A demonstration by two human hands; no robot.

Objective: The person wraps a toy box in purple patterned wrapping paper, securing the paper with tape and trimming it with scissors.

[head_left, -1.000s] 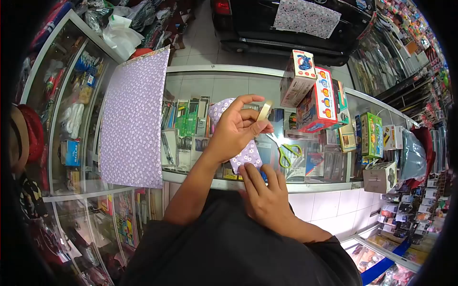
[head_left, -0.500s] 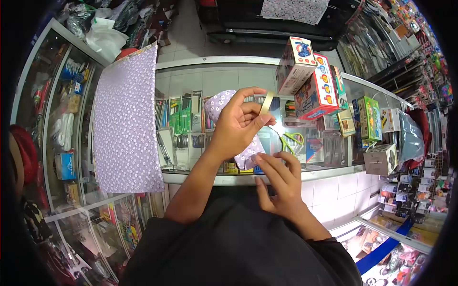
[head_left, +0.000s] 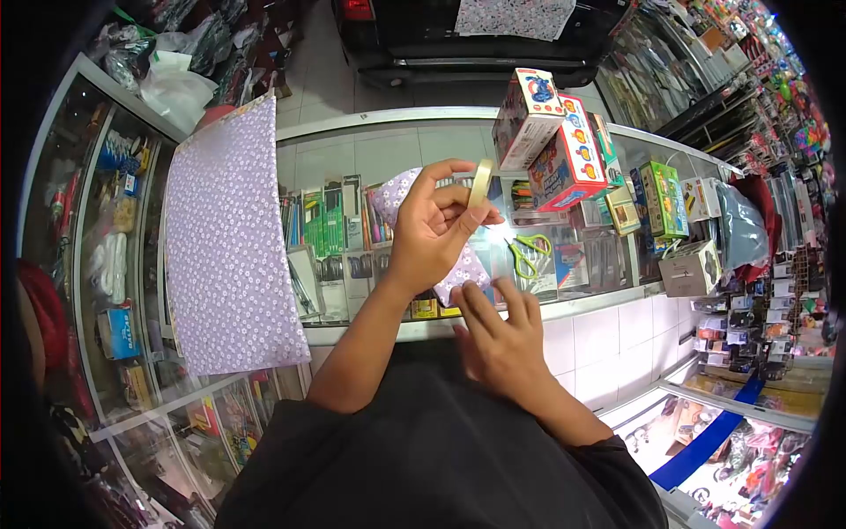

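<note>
My left hand [head_left: 434, 225] is raised over the glass counter, its thumb and fingers closed on a roll of clear tape [head_left: 480, 183]. Beneath it lies an item wrapped in purple flowered paper [head_left: 462, 273], partly hidden by the left hand. My right hand [head_left: 504, 339] is at the near end of that item with its fingers apart, the fingertips close to the paper; whether they touch it I cannot tell. Green-handled scissors [head_left: 530, 256] lie on the glass to the right of the wrapped item.
A large purple flowered sheet [head_left: 231, 238] covers the counter's left part. Toy boxes [head_left: 571, 159] stand at the back right, with a green box [head_left: 663, 201] and a white box [head_left: 692, 269] farther right. The counter's metal edge [head_left: 573, 308] runs along the near side.
The whole view has shifted slightly. My left hand still holds the tape roll, which is turned a little. The fingers of my right hand have shifted near the paper.
</note>
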